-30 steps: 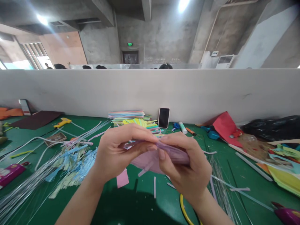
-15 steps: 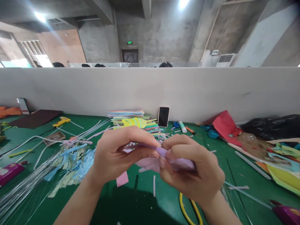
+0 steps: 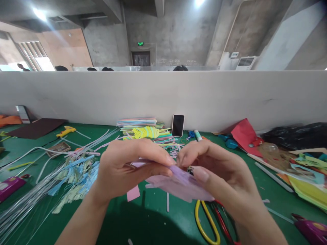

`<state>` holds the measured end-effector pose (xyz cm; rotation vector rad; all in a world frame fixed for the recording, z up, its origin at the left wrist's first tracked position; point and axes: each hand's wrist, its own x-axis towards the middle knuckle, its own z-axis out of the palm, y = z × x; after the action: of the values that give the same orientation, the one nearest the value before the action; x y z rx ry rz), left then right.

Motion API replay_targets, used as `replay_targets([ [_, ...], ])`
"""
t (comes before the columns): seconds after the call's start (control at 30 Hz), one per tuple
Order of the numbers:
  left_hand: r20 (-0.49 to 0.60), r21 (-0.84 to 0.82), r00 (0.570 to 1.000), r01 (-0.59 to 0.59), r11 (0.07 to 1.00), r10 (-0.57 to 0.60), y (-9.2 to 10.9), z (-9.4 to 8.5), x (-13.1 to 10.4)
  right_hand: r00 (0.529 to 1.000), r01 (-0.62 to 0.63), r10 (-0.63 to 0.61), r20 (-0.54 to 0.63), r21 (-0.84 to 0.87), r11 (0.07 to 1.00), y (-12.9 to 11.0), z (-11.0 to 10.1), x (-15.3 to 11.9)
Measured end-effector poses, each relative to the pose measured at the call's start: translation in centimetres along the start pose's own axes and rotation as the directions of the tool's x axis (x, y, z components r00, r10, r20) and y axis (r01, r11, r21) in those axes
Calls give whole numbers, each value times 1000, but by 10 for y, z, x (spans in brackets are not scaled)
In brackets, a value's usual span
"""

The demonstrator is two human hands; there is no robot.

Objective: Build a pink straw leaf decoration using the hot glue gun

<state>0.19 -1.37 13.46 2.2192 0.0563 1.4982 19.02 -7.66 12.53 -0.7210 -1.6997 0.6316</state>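
Observation:
My left hand (image 3: pixel 133 173) pinches the upper edge of a thin, folded lilac paper (image 3: pixel 178 185) between thumb and forefinger. The sheet hangs down and to the right over the green table. Close by its right part is my right hand (image 3: pixel 222 173), thumb and forefinger apart, the other fingers curled behind. Whether its thumb touches the paper is unclear. Below the hands lie scissors with yellow handles (image 3: pixel 200 224) and, partly hidden by my right wrist, a tool with red handles (image 3: pixel 222 223). A small pink paper square (image 3: pixel 133 193) rests under the left hand.
Blue and green fringed strips (image 3: pixel 79 178) and wire stems spread at left, near a yellow glue gun (image 3: pixel 66 131). A phone (image 3: pixel 178 125) leans on the grey partition (image 3: pixel 163 95) beside bundled paper strips (image 3: pixel 138 122). Red paper (image 3: pixel 245 136) and a black bag (image 3: pixel 296 136) lie right.
My right fingers have loosened from the lilac paper and spread apart, moving slightly right. The paper now hangs wider and more visible. My left hand keeps its pinch.

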Motion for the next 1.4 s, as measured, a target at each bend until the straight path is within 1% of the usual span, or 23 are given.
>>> replay_targets([
  [0.1,61,44,998,0,999,-2,1,-1,-1,986,-138,147,74,-115,984,-9,-12,4],
  [0.17,96,92,995,-16,996,7,3,-1,-1,971,-193,218,97,-215,957,-15,-17,6],
  [0.23,128,151,992,-18,988,-2,5,0,-1,963,-207,250,105,-312,927,-20,-21,9],
  [0.3,147,202,989,-14,979,-16,6,2,0,960,-187,252,123,-390,902,-22,-25,11],
  [0.37,160,236,987,-29,971,-9,8,3,0,961,-133,230,150,-477,869,-23,-27,14],
  [0.47,204,308,979,-48,950,-17,7,5,-2,973,40,105,204,-601,798,-21,-28,19],
  [0.53,229,373,973,-50,926,-40,6,6,-4,966,170,7,259,-653,738,-19,-29,22],
  [0.6,234,415,971,-56,908,-47,5,7,-6,952,241,-35,304,-674,698,-18,-29,23],
  [0.67,230,414,972,-52,909,-49,5,7,-6,949,239,-21,315,-672,701,-17,-30,22],
  [0.77,204,384,977,-26,923,-57,7,7,-5,952,183,32,303,-651,737,-18,-31,22],
  [0.83,201,383,979,-54,922,-26,8,7,-4,948,176,47,314,-646,742,-19,-33,23],
  [0.9,214,393,977,-83,916,-3,7,6,-4,938,211,36,345,-649,731,-20,-33,25],
  [1.0,221,398,975,-67,915,-25,5,4,-4,927,271,-5,375,-659,702,-20,-32,26],
  [1.1,200,370,980,-72,926,-4,4,5,-2,947,254,-33,321,-679,688,-20,-29,24],
  [1.2,146,352,989,-78,933,27,6,6,0,968,223,-68,243,-695,684,-21,-25,21],
  [1.33,102,365,993,-88,927,54,9,8,0,972,236,-145,188,-705,669,-23,-21,15],
  [1.4,84,391,995,-86,917,57,9,8,0,971,237,-188,150,-729,643,-24,-21,12],
])
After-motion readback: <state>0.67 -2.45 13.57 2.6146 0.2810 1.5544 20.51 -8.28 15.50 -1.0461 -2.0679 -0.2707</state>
